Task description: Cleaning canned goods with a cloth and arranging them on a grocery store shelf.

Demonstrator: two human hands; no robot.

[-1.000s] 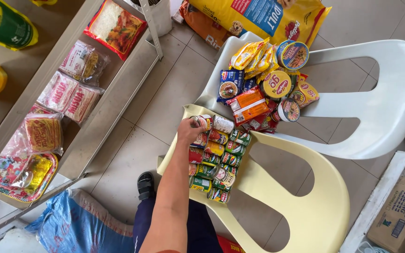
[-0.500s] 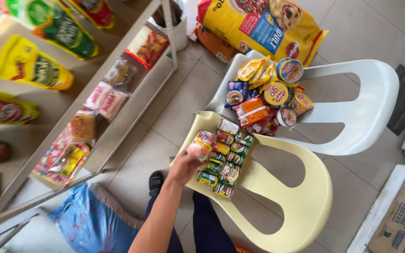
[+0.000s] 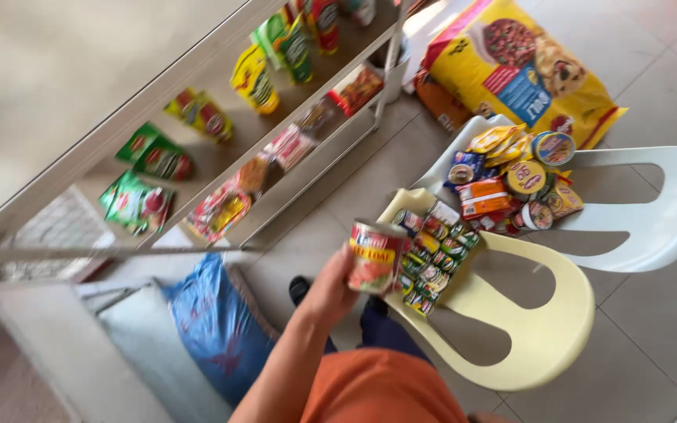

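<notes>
Yellow plastic chair point(image 3: 542, 345) carries rows of small cans point(image 3: 432, 254); just left of them, above the floor, a red can point(image 3: 375, 257) stands upright, long axis vertical. Left hand point(image 3: 331, 294) wraps it from behind, fingers closed around it. Right hand is out of view.

The left hand point(image 3: 329, 291) was bare, with no glove, ring or watch that could be made out, and the forearm behind it was uncovered down to the frame's lower edge, with no sleeve in sight. Just beside that forearm, toward the wrist's right, lay an orange garment point(image 3: 381, 388) over the lap. Beyond it, below the hand, showed dark blue trousers point(image 3: 389, 333) and a black shoe point(image 3: 299, 290).
</notes>
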